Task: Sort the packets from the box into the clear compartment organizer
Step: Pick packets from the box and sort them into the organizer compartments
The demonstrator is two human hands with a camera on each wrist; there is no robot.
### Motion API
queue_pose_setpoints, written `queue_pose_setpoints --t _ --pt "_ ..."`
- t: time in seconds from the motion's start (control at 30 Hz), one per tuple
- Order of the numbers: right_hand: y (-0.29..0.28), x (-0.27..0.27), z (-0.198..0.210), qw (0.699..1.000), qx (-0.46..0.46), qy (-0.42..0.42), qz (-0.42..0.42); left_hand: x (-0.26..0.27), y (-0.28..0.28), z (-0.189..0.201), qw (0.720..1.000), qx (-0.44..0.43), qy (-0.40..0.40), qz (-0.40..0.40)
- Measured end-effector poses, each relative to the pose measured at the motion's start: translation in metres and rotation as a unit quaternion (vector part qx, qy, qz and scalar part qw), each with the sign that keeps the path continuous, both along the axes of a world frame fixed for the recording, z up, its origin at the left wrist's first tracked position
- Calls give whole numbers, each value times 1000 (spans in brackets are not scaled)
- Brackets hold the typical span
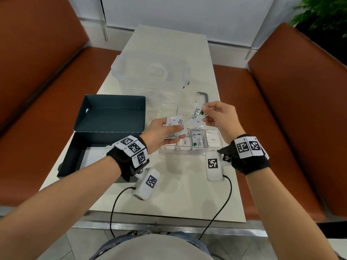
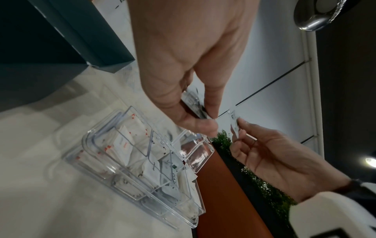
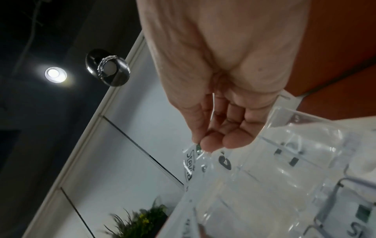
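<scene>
On the pale worktop between orange benches, our right hand pinched a Stevia packet upright, directly above the organizer; our left hand clamped spare packets just beside.

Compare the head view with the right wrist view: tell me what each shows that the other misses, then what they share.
Head view only: the left hand holding a stack of packets, the open dark box and the table.

Right wrist view only: a lit ceiling lamp.

Both: the right hand pinching a Stevia packet above the clear organizer, and the green plant.
</scene>
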State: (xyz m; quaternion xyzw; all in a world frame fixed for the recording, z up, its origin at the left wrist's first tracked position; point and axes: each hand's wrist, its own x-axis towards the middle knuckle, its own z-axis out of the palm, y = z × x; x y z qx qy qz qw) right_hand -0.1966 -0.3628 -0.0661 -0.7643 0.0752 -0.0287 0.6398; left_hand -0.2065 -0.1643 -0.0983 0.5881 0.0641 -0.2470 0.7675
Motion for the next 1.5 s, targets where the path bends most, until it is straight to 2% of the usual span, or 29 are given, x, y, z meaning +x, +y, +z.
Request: queue_pose_setpoints --t 0.13,0.23,0.3,0.43,0.67,0.8,0.9,0.97,1.17,1.23,1.3,1.4,1.5 --pt "-6 6 -14 987 -158 19 -8 1 1 0 1000 13 -7 19" --pt "-7 8 -33 957 -284 51 12 1 2 1 1000 18 -10 24" --pt "-7 9 -44 938 -336 77 27 1 3 1 999 21 -10 26" --pt "-3 12 -58 918 -381 106 44 0 3 0 999 17 -3 31" --pt "7 10 -71 903 -416 98 43 1 4 -2 1000 15 1 27" --pt "5 5 -69 867 -489 68 64 2 3 -4 1000 12 1 24" --pt "4 0 -66 817 -562 78 107 3 3 -6 1000 3 5 23" --pt "6 -2 -66 801 -582 87 112 4 2 -8 1000 -3 5 22" --pt "6 -4 -64 807 -570 100 120 6 -2 -10 1000 5 -5 21" --pt "4 -4 -62 819 -555 91 116 7 -3 -10 1000 12 -3 24" --pt "1 -6 -61 849 -515 72 97 8 -3 -11 1000 20 -3 21" --pt "-2 -9 -57 912 -408 15 42 7 -1 -12 1000 26 -2 11" --pt "5 -14 -47 946 -323 -38 8 6 -1 -14 999 39 -6 0"
